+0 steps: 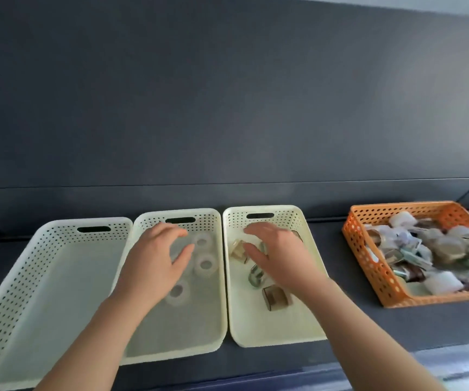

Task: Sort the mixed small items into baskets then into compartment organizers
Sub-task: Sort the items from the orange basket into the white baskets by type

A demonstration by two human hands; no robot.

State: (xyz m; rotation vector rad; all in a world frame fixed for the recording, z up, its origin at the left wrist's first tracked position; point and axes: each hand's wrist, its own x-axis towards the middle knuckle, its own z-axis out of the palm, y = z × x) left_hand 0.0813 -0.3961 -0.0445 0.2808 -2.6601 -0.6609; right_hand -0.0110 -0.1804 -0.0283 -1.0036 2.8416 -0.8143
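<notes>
Left hand (pixel 154 258) and right hand (pixel 278 255), slack and empty, overlap tape rolls (pixel 205 265) and blurred items (pixel 275 297); orange basket (pixel 365 258) cropped.

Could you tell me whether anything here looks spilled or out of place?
Nothing stands out: white rolls lie in the middle basket, brownish pieces in the next basket, the mixed heap inside the orange basket. No item shows outside a basket.

From my feed I see a plain, dark slate-blue wall (pixel 227 94) with one thin horizontal seam (pixel 227 185) running low across it, above a dark matte counter (pixel 354 325) in soft, even light.
</notes>
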